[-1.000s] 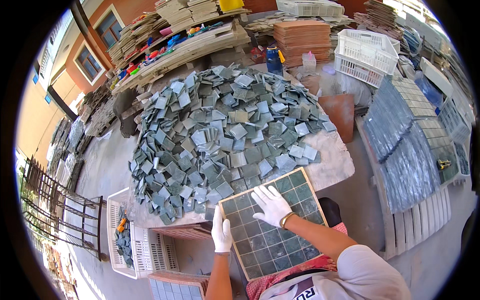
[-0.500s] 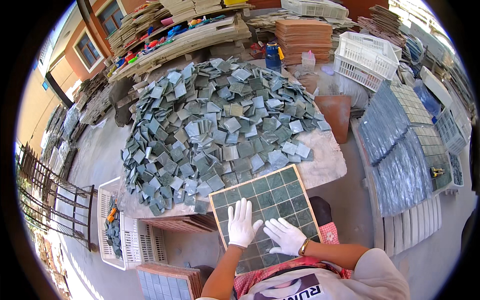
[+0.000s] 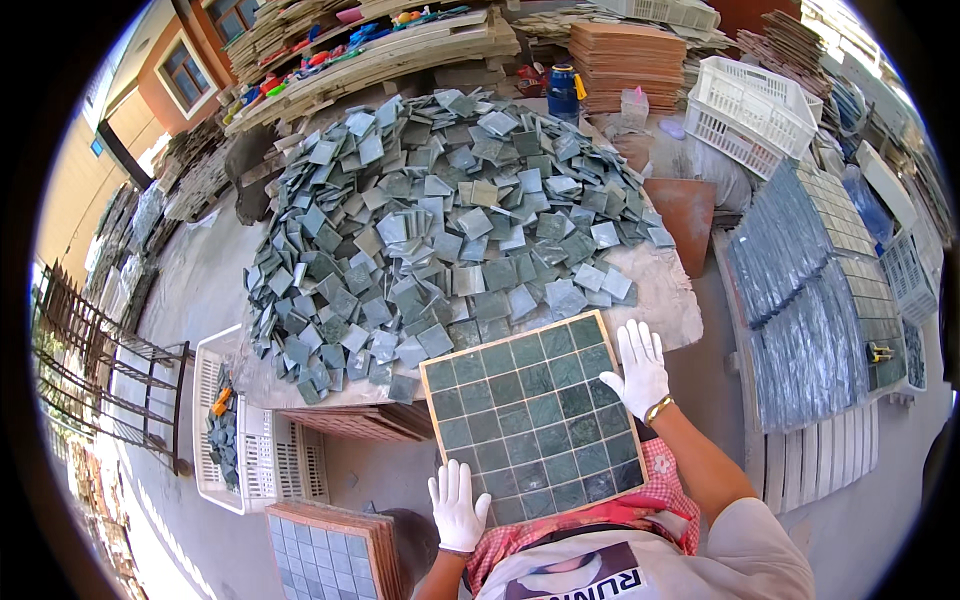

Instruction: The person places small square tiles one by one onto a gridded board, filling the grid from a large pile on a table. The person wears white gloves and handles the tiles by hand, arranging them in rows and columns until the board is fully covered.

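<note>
Across my lap lies a square board with a thin pale wooden rim [image 3: 510, 338], filled with rows of dark green square tiles [image 3: 537, 377] parted by light joints. Both my hands wear white gloves. My left hand [image 3: 458, 508] is at the board's lower left corner, fingers stretched and thumb apart. At the upper right edge is my right hand [image 3: 641, 372], its fingers spread and its thumb reaching over the rim. Beyond the board a big heap of loose grey-green tiles [image 3: 440, 215] covers the worktable [image 3: 665, 300].
A white crate [image 3: 290, 475] holding tiles stands at the left, near a stack of tiled boards [image 3: 325, 550]. Wrapped tile stacks [image 3: 800, 345] sit on a pallet at the right. Behind the heap are a blue jug [image 3: 564, 95], brown boards [image 3: 625, 65] and white crates [image 3: 750, 115].
Both hands have left the middle of the tiled face. The left moved down to the lower left corner, the right up to the right edge. The view has shifted slightly.
</note>
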Demonstrator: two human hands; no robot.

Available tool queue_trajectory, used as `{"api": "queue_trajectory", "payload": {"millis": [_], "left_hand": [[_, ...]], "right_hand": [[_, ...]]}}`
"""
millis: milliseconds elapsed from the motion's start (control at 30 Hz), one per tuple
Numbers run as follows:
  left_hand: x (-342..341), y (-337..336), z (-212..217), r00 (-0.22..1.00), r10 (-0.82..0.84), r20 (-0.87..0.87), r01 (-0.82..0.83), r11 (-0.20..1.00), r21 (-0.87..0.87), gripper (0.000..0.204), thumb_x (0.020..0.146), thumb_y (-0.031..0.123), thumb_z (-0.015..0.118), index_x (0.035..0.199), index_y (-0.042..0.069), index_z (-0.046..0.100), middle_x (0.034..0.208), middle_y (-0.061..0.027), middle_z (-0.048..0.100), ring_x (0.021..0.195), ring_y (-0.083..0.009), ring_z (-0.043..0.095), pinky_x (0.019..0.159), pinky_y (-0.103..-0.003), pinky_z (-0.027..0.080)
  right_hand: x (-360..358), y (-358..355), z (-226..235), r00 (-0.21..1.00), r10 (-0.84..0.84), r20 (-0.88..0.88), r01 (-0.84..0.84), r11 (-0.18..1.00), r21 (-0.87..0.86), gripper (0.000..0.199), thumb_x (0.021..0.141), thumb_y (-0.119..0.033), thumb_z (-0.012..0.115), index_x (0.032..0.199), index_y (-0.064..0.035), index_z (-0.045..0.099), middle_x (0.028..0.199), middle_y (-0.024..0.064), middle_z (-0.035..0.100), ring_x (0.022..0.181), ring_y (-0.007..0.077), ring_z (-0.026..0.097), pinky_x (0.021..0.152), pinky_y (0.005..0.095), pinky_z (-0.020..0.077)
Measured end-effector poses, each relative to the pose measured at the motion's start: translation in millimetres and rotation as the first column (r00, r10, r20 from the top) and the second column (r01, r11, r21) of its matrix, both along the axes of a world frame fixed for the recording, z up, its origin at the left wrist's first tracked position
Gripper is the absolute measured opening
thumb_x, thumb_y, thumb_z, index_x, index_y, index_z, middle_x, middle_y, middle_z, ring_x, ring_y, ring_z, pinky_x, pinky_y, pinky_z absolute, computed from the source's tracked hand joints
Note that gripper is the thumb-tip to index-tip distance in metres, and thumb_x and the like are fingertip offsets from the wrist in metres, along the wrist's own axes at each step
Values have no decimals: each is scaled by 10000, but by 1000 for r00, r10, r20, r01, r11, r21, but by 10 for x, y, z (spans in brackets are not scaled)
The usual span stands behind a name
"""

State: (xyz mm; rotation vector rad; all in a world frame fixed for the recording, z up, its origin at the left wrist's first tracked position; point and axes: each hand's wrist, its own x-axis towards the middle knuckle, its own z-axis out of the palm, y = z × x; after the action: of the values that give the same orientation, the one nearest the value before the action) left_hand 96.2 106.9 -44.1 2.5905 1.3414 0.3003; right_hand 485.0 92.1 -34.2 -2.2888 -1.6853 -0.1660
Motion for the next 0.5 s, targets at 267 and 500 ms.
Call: {"api": "queue_trajectory", "payload": {"millis": [267,500], "left_hand": [[-656,-549,-406,648,607,460,-395,784,-479,473,954,180,510,1352,-67,446,1373,-247,488,1278,-347,477,1058,-393,373],[-519,-155,32,310,682,663,-397,726,-561,411,982,153,433,1336,-50,485,1258,-180,570,1140,-243,556,1005,-358,420]], "right_hand": [[-1409,-117,153,859,509,-51,-505,829,-241,898,785,-620,577,1404,3,393,1467,213,348,1386,340,278,1143,504,183],[-2707,133,-29,290,933,-214,-949,251,-191,823,825,-575,557,1417,-25,400,1472,138,381,1388,279,298,1148,456,193]]}}
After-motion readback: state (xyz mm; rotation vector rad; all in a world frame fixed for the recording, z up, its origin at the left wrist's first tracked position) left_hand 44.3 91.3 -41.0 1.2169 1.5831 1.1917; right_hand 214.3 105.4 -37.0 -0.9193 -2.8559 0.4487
